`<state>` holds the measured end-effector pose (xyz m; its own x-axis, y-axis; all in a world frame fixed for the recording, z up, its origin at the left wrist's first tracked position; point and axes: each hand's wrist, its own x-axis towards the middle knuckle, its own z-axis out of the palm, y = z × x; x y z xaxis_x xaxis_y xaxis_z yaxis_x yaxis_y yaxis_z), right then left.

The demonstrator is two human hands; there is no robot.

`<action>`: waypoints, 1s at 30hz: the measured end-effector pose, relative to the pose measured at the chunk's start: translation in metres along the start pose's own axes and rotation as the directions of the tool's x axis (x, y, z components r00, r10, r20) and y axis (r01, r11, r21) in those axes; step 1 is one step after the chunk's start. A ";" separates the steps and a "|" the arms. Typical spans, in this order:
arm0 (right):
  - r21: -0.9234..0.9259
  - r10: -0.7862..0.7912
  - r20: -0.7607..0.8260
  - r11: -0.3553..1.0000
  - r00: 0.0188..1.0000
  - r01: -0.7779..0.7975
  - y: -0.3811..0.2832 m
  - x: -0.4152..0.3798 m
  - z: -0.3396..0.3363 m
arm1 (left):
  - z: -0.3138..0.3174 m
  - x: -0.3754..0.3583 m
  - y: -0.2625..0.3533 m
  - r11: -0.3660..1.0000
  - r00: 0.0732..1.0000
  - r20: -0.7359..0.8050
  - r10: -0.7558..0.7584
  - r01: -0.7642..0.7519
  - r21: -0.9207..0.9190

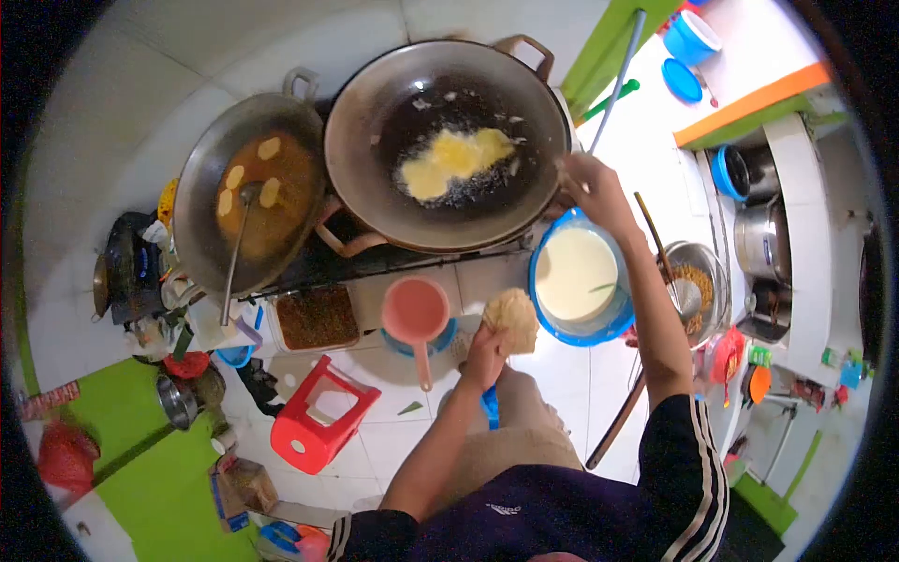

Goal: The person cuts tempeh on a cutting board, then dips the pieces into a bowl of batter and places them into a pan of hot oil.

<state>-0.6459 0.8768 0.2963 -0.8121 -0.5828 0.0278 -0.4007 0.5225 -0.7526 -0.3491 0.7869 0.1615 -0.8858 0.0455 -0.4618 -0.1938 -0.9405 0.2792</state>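
My left hand (485, 360) is closed on a pale beige slab (512, 321) with a rough surface, which looks like tempeh slices. It is below the large wok and just left of the blue tub of creamy batter (569, 272). My right hand (596, 190) is at the right rim of the large wok (361, 201), above the tub. Its fingers are bent together, and what they hold, if anything, is hidden. Yellow battered pieces (456, 161) fry in bubbling oil in that wok.
A second wok (201, 248) at left holds brown liquid, several pale pieces and a ladle (238, 258). Below are a tray of dark brown food (316, 318), a pink dipper (416, 312) and a red stool (314, 440). A strainer bowl (716, 281) stands at right.
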 end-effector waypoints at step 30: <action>0.767 0.569 -0.123 0.574 0.813 -0.286 0.194 -0.144 0.087 | 0.036 0.105 -0.032 0.900 0.956 -0.248 0.157 -0.035 0.435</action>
<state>-0.5697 1.0082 0.0889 -0.9405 -0.1007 -0.3246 0.3273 -0.0111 -0.9449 -0.4515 0.8340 0.1346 -0.7725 -0.1880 -0.6065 -0.3266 -0.7015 0.6335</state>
